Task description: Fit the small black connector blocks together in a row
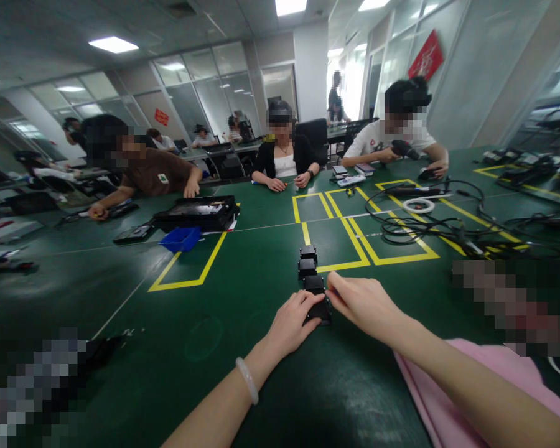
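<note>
Several small black box-shaped parts stand in a row on the green table in front of me. My left hand (295,317) has its thumb and fingers around the nearest black box (323,313). Closed in a pinch, my right hand (357,302) is at that box's far right corner; what its fingertips hold, if anything, is hidden. Just beyond my fingers is another black box (314,284). Behind it come a third box (307,267) and the farthest one (308,252), with small light bits at their sides.
Yellow tape outlines (343,267) mark the green table (242,274). A blue bin (181,239) and a black case (198,213) are at the left. Black cables (401,233) and a white coil (418,206) lie to the right. Co-workers sit across; one holds a power drill (404,149).
</note>
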